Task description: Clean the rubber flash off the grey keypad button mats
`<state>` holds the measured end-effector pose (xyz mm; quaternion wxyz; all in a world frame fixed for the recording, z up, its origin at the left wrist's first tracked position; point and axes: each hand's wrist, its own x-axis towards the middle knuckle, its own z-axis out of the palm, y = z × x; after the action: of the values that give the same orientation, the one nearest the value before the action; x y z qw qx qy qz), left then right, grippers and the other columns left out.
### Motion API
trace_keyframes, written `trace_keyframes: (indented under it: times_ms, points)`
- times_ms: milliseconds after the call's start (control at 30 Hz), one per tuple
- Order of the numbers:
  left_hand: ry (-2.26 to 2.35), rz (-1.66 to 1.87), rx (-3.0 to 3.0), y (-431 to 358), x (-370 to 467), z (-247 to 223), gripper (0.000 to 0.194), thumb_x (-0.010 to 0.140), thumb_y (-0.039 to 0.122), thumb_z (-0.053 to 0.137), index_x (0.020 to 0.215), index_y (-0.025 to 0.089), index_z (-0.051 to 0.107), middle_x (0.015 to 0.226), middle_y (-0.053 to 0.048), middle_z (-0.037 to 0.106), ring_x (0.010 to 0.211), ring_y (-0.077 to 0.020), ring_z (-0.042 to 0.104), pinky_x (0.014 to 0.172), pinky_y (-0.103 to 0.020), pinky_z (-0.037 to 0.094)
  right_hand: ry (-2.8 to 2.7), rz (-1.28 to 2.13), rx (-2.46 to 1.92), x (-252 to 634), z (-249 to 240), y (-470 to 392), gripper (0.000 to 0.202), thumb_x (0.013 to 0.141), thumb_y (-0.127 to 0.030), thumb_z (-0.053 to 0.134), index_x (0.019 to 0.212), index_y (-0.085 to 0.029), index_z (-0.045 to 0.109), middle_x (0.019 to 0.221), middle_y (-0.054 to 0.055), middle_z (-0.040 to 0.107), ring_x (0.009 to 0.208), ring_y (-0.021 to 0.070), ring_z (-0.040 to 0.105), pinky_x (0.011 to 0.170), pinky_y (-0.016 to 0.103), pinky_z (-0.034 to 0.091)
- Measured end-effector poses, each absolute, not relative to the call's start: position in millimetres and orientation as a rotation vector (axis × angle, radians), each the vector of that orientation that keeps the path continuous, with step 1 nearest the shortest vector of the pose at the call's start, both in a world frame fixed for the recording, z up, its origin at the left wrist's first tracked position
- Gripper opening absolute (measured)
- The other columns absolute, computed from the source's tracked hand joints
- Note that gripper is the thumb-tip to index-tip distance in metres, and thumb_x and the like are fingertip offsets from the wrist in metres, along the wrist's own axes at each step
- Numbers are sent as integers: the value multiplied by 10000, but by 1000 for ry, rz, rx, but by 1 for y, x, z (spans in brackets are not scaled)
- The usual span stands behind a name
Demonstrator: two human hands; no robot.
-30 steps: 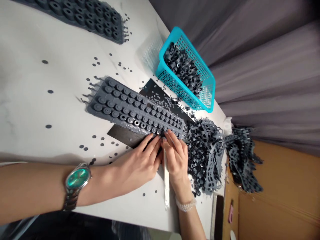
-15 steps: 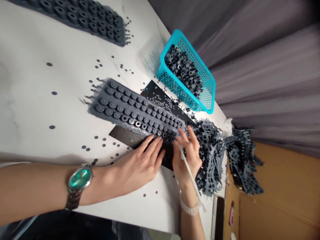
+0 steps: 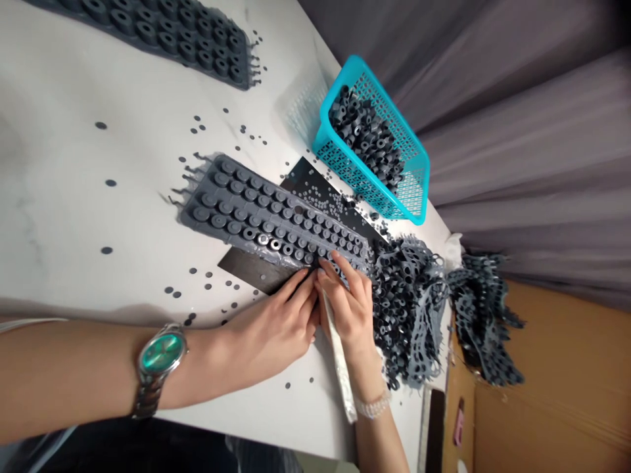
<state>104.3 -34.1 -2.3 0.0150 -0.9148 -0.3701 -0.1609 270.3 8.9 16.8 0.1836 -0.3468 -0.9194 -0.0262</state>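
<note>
A grey rubber sheet (image 3: 256, 205) with rows of round studs lies slantwise across a black mat (image 3: 256, 269). At its lower edge my left hand (image 3: 276, 322), with a green-faced watch on the wrist, has its fingers closed on the sheet's rim. My right hand (image 3: 348, 309), wearing a beaded bracelet, is closed around a thin white stick-like tool (image 3: 340, 368). The tool's upper end is hidden among the fingers, beside the left fingertips. Both hands are close together and cover part of the lower stud row.
A turquoise basket (image 3: 421, 164) holding small grey rubber parts stands behind the sheet. Loose parts and stripped webbing (image 3: 411, 309) are heaped at right, with more webbing (image 3: 486, 322) beyond. Another studded sheet (image 3: 167, 41) lies upper left. Small dark discs are scattered on the white table (image 3: 54, 217).
My right hand has moved left along the sheet, up to my left fingertips, and the tool has swung more upright. My left hand stays at the sheet's edge. The whole view has shifted slightly.
</note>
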Motion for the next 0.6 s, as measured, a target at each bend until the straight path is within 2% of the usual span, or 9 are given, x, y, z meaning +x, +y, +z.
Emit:
trace_keyframes:
  times_ms: [133, 267, 333, 467, 600]
  points:
    - [-1139, -493, -2867, -34, 103, 0, 337, 860, 318, 604, 1100, 114, 726, 1287, -188, 648, 1240, -348, 567, 1139, -532, 308, -2573, -129, -977, 272, 13, 11, 249, 952, -90, 489, 1164, -140, 610, 1308, 175, 633, 1263, 232, 579, 932, 348, 525]
    - [-1150, -483, -2816, -34, 105, -6, 475, 903, 318, 547, 1279, 36, 610, 1330, -243, 600, 1296, -365, 515, 1141, -536, 295, -2287, -261, -1171, 283, 8, 15, 251, 924, -93, 545, 1149, -172, 622, 1408, 151, 552, 1154, 230, 650, 897, 363, 569]
    - [-1152, -496, -2806, -31, 106, -10, 519, 917, 336, 528, 1336, 30, 556, 1361, -255, 570, 1318, -362, 496, 1142, -522, 296, -2128, -330, -1302, 287, 9, 18, 174, 926, -122, 559, 1068, -181, 640, 1371, 137, 586, 1133, 246, 664, 885, 395, 577]
    - [-1113, -564, -2840, -26, 106, -9, 505, 931, 344, 497, 1344, 60, 556, 1422, -218, 529, 1335, -323, 487, 1155, -463, 305, -2103, -264, -1377, 283, 17, 18, 84, 919, -153, 587, 980, -192, 630, 1223, 121, 689, 1247, 315, 592, 929, 470, 546]
    - [-1092, -535, -2786, -34, 101, 5, 446, 877, 264, 539, 1263, 57, 626, 1306, -193, 635, 1253, -330, 560, 1104, -505, 379, -2298, -66, -1178, 271, 18, 10, 151, 903, -89, 570, 999, -202, 599, 1223, 108, 689, 1214, 286, 621, 918, 458, 534]
